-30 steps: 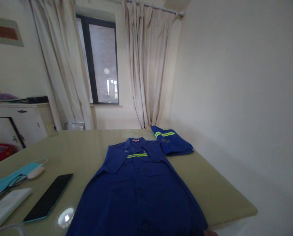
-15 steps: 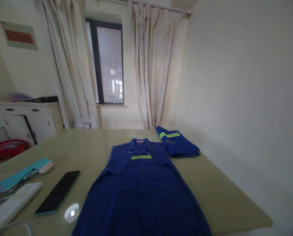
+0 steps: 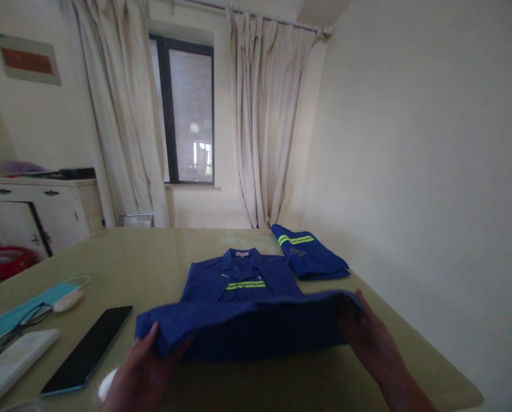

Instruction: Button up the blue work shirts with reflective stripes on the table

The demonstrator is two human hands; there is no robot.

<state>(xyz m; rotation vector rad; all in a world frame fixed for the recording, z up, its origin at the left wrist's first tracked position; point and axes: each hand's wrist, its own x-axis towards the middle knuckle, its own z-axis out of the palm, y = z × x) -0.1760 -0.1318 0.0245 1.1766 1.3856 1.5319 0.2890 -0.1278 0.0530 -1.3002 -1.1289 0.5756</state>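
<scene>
A blue work shirt (image 3: 243, 286) with a yellow reflective stripe lies on the beige table (image 3: 161, 257), collar towards the window. Its lower hem is lifted and folded up over the body. My left hand (image 3: 142, 366) grips the hem's left corner, thumb on top of the cloth. My right hand (image 3: 363, 332) grips the hem's right corner. A second blue shirt (image 3: 310, 257), folded, rests at the table's far right by the wall.
A black phone (image 3: 88, 349) lies on the table left of the shirt. Further left are a blue face mask (image 3: 28, 303), glasses and a white box (image 3: 11, 363). A white cabinet (image 3: 36, 209) and curtains stand behind the table.
Both hands have come into view and lifted the shirt's lower hem, folding it up towards the collar. Before, the shirt lay flat and full length.
</scene>
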